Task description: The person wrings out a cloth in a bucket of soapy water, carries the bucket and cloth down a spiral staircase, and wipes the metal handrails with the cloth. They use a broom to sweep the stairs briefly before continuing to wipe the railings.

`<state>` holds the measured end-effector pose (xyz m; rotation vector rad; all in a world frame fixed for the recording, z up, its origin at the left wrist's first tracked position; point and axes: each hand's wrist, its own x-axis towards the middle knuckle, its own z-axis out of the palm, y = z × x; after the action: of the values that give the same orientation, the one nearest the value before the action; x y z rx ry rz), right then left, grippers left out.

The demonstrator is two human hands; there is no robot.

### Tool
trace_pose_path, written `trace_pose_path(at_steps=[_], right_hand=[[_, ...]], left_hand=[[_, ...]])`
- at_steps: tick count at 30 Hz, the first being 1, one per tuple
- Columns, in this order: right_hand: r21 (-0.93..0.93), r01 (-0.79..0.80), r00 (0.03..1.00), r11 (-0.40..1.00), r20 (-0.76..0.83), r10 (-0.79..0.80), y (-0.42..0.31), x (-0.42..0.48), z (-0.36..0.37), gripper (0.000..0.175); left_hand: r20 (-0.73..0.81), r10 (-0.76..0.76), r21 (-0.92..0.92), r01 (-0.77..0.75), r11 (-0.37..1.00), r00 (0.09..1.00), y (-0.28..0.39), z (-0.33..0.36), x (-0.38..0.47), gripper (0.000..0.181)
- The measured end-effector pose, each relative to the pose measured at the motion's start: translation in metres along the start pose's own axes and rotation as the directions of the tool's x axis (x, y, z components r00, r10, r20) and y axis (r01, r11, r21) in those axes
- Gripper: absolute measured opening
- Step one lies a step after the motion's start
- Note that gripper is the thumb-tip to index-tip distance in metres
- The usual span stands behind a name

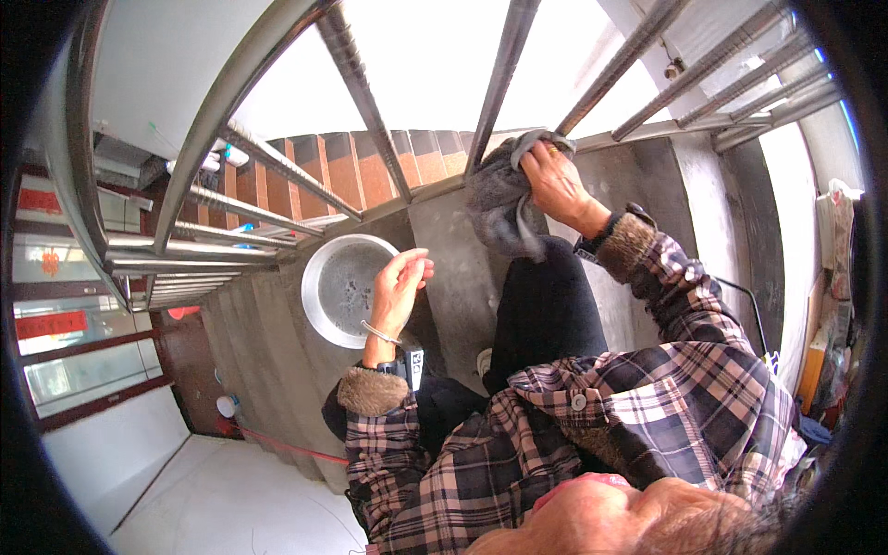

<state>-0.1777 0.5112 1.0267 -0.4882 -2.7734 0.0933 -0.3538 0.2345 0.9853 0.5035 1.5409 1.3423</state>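
My right hand (pixel 558 182) grips a bunched dark grey cloth (pixel 496 198), some of it hanging in loose folds. The cloth lies against the lower rail of the metal stair railing (pixel 440 191), by the foot of a baluster (pixel 499 90). My left hand (pixel 401 284) holds nothing and hovers above the right side of a round metal basin (pixel 312 298), its fingers loosely bent. Cloudy grey water with patches of bubbles is in the basin, which stands on a concrete step (pixel 444 257). My hand and wrist cover part of its rim.
Concrete steps (pixel 257 347) run down to the left, and more rise to the right (pixel 638 180). Past the balusters is a lower flight with brown treads (pixel 347 170). A white container (pixel 227 406) and a red cord (pixel 291 445) lie lower left. Assorted items (pixel 825 347) stand far right.
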Motion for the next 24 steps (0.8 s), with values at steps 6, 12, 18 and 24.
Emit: trace_pose_path(at_steps=[6, 12, 18, 24], right_hand=[[-0.248, 0.03, 0.99, 0.968, 0.14, 0.006, 0.006, 0.009, 0.043, 0.024], [-0.139, 0.05, 0.927, 0.989, 0.376, 0.006, 0.006, 0.034, 0.048, 0.047], [-0.112, 0.052, 0.911, 0.992, 0.412, -0.001, -0.001, 0.032, 0.047, 0.063], [0.021, -0.081, 0.875, 0.996, 0.48, 0.061, 0.007, 0.042, 0.046, 0.053]], left_hand=[[-0.011, 0.038, 0.014, -0.038, 0.999, 0.999, 0.005, 0.001, -0.019, 0.027], [-0.025, 0.05, 0.008, -0.05, 0.999, 0.998, 0.007, 0.003, -0.032, 0.027], [0.006, 0.085, 0.051, -0.085, 0.995, 0.996, 0.004, 0.005, -0.032, 0.026], [-0.018, 0.056, 0.01, -0.056, 0.998, 0.998, -0.007, 0.005, -0.033, 0.026]])
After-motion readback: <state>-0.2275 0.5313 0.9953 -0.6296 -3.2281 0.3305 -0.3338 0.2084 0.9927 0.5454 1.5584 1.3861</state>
